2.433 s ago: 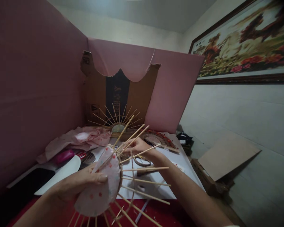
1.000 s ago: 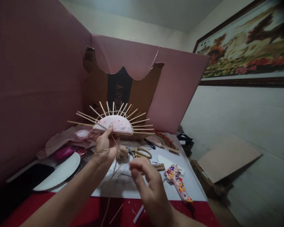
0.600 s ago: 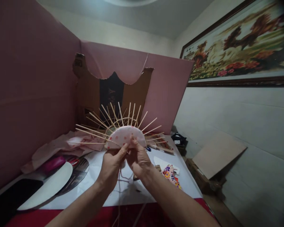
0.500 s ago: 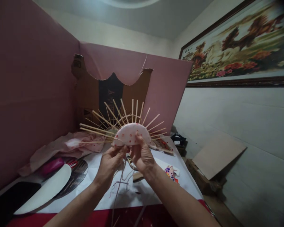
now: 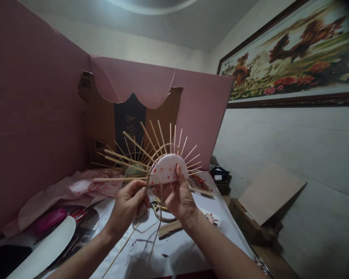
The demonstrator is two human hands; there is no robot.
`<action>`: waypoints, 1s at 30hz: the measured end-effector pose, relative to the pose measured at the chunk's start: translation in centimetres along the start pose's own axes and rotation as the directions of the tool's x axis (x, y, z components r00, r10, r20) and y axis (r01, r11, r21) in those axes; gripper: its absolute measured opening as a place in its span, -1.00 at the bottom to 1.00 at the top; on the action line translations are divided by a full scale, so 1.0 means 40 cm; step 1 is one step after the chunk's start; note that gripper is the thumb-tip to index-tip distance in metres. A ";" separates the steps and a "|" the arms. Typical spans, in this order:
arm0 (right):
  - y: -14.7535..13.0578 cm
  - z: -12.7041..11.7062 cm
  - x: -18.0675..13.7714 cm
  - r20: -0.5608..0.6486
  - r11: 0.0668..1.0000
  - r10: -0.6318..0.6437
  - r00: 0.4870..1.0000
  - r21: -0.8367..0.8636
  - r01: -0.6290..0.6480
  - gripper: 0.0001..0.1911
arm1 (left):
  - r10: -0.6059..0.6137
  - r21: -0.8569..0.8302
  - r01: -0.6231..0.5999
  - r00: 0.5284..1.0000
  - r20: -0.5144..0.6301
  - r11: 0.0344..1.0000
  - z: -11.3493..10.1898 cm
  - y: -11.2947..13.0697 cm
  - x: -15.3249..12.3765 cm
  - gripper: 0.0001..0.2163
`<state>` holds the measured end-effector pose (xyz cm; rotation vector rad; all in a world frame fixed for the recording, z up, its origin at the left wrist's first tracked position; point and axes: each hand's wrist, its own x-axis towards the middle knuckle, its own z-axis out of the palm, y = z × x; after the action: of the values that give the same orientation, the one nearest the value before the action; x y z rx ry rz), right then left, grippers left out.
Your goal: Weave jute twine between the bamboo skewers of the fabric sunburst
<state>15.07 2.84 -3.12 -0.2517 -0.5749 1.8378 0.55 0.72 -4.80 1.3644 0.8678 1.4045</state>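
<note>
White-papered table (image 5: pixel 177 248) under pink backdrop (image 5: pixel 40 116). I saw right hand (image 5: pixel 177 197) pinching polka-dot half-disc (image 5: pixel 167 170), left hand (image 5: pixel 128 203) pinching twine (image 5: pixel 154 236) by skewers (image 5: pixel 133 144); spokes set, weaving barely begun, I judged.

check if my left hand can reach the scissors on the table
Probably yes: the scissors lie just beyond the left hand, nothing between, but its grip seems to be on the twine, so it must let go.

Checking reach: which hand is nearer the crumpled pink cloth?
Left. The left hand is just right of the pink cloth; the right hand, farther right, holds the fabric half-disc.
</note>
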 end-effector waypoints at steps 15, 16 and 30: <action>0.053 -0.065 0.020 0.105 0.988 0.147 0.984 0.042 -0.152 -0.38 | -0.297 0.128 0.288 0.953 0.060 0.949 -0.030 -0.069 0.014 -0.75; 0.052 -0.065 0.022 0.084 0.991 0.123 0.989 0.048 -0.127 -0.38 | -0.296 0.122 0.287 0.953 0.063 0.950 -0.031 -0.077 0.013 -0.76; 0.096 -0.043 0.000 -0.232 0.983 -0.040 0.972 0.167 0.080 -0.60 | -0.018 -0.118 0.004 0.993 -0.114 0.993 -0.043 -0.068 -0.045 -0.75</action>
<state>12.65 2.36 -6.51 -0.3184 -0.2564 1.7584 -0.88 0.03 -8.12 1.1974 0.8513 1.5141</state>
